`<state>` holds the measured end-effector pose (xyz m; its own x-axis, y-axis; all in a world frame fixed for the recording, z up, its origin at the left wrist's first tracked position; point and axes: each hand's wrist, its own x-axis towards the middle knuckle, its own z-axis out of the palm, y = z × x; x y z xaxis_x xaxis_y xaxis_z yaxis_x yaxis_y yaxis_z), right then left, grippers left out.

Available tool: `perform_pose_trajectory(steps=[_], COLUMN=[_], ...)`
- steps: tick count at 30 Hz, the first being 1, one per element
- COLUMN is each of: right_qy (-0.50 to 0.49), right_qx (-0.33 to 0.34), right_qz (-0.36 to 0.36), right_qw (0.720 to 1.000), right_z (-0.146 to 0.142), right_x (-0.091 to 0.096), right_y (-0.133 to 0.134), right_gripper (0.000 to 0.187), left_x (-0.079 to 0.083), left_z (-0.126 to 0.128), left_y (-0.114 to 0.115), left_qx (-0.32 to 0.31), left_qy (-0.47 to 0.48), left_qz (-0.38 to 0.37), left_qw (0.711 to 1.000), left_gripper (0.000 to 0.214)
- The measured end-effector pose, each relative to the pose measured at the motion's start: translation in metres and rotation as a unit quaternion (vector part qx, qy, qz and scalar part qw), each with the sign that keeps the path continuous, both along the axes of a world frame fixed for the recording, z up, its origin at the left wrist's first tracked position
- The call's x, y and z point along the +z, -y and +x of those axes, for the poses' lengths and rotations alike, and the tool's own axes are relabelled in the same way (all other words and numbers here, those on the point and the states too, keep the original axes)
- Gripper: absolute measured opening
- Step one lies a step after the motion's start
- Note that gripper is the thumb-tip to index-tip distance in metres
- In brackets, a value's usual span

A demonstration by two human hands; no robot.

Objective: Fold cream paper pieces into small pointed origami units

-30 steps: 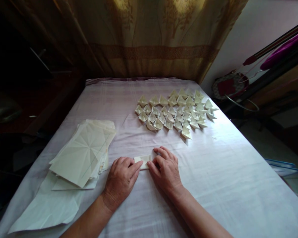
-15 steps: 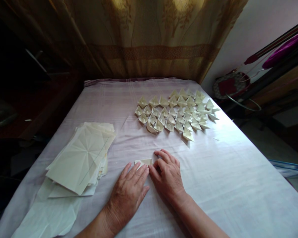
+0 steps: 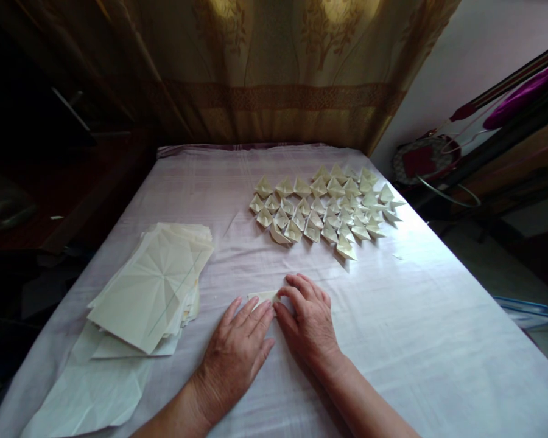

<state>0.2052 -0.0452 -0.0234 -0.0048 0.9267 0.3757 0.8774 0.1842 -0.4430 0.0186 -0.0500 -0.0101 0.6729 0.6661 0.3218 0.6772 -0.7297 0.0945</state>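
A small folded piece of cream paper (image 3: 261,296) lies flat on the cloth between my hands, partly hidden under my fingers. My left hand (image 3: 240,344) rests over its lower left part, palm down with the fingers stretched out and lying flat. At the paper's right end, my right hand (image 3: 308,316) has its thumb and forefinger bent together on the edge, the other fingers curled beyond. Past both hands stand several rows of folded paper boats (image 3: 313,228). To the left is a stack of creased square paper sheets (image 3: 150,292).
A pale checked cloth (image 3: 393,340) covers the table. Larger, thin sheets (image 3: 91,389) lie beneath the stack at the left front. A patterned curtain (image 3: 274,97) hangs behind the far edge. Beyond the right edge are a bag (image 3: 424,159) and a blue-edged object (image 3: 525,310).
My right forefinger has moved onto the right end of the folded paper, beside the thumb. The left hand stays nearly in place; the whole view has shifted slightly.
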Motion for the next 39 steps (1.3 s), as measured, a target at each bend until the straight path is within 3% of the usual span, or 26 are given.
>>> perform_pose_trajectory(steps=[18, 26, 39], right_qy=[-0.013, -0.033, -0.026], right_qx=[0.013, 0.01, 0.012], right_qz=[-0.008, -0.003, -0.027], right_qw=[1.0, 0.999, 0.999], right_z=[0.0017, 0.0042, 0.0024], right_x=[0.0023, 0.0009, 0.004], right_y=[0.0014, 0.0029, 0.008], right_gripper=[0.013, 0.025, 0.005], left_x=[0.0017, 0.0009, -0.0033], left_z=[0.0019, 0.006, 0.0075], left_y=[0.0011, 0.0029, 0.004], left_qx=[0.008, 0.027, 0.038], left_qy=[-0.003, 0.019, 0.032], left_qz=[0.001, 0.001, -0.011], left_qw=[1.0, 0.999, 0.999], left_gripper=[0.038, 0.036, 0.036])
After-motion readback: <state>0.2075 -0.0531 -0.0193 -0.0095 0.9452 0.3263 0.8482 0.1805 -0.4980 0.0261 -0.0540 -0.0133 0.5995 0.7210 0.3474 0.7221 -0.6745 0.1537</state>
